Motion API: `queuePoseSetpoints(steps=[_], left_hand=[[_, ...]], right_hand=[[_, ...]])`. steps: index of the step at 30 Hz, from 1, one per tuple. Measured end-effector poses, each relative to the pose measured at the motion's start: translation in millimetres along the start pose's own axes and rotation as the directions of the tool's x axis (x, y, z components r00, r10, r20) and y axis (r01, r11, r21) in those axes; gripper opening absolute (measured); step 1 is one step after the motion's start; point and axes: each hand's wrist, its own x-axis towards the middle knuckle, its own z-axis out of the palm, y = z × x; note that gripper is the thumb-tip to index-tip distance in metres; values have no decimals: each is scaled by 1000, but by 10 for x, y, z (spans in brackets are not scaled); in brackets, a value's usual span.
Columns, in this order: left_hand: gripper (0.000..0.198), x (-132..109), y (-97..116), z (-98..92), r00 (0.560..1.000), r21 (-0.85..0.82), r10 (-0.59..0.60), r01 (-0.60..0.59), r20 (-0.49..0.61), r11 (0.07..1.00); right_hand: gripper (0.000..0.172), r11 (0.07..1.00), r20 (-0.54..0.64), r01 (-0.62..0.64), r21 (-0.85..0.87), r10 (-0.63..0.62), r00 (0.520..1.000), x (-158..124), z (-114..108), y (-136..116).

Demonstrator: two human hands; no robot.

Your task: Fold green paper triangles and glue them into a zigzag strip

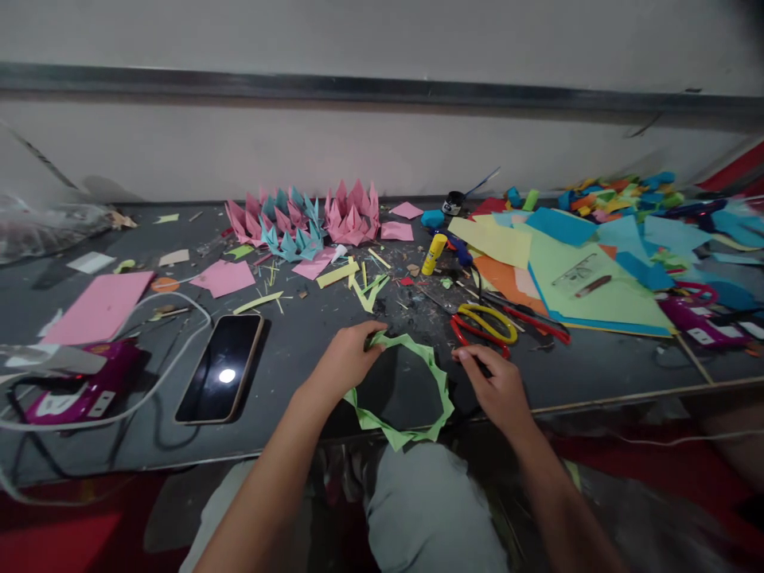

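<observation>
A light green folded-paper ring (445, 390) with pointed edges stands out over the front edge of the table. My left hand (352, 358) is closed on its far left side, fingers wrapped over the paper. To the right of the ring, apart from it, my right hand (493, 382) has its fingers pinched together. Whatever lies between those fingertips is too small to make out. Just beyond the right hand are scissors with yellow and red handles (486, 322). A yellow glue stick (434, 255) stands farther back.
Pink and blue folded-paper crowns (352, 215) stand near the wall. At left lie a phone (220, 370), a purple power strip (89, 382) and a white cable (206, 306). Coloured paper sheets (597, 294) are piled at right, and paper scraps (370, 290) litter the middle.
</observation>
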Motion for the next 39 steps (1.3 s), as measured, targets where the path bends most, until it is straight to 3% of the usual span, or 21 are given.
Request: queuePoseSetpoints(steps=[3,6,8,10,12,14,19,21,25,31,39], left_hand=[[32,-12,-1,11,1000,-32,16,-16,8,999],[33,-18,10,20,999,-73,31,-29,24,997],[34,-17,15,30,999,-103,36,-32,37,994],[37,-16,11,44,1000,-130,24,-21,19,991],[45,-21,1,61,1000,-160,-2,-2,-25,987],[47,-35,-4,72,997,-189,-29,16,-67,982],[22,-90,48,72,995,-122,-56,45,-84,992],[20,-102,71,75,996,-59,-63,59,-68,997],[17,-109,82,101,998,0,-58,58,-40,998],[30,-124,122,131,992,-123,-106,97,-66,988],[42,-132,145,174,997,-91,-76,73,-30,993]], right_hand=[[19,997,44,81,-13,-81,996,93,-4,-175],[16,981,194,185,-52,-171,966,284,57,-420],[19,974,347,205,-98,-160,924,425,132,-546],[19,960,498,255,-113,-167,851,532,200,-605],[13,948,576,302,-104,-190,795,584,222,-592],[12,945,580,313,-100,-200,790,588,183,-528],[13,952,438,261,-162,-167,883,576,-42,-363],[13,946,402,273,-174,-185,897,608,-83,-351],[16,918,447,347,-191,-233,864,710,-43,-376],[17,882,470,396,-254,-246,848,789,19,-333],[20,829,545,472,-301,-256,798,772,59,-313]])
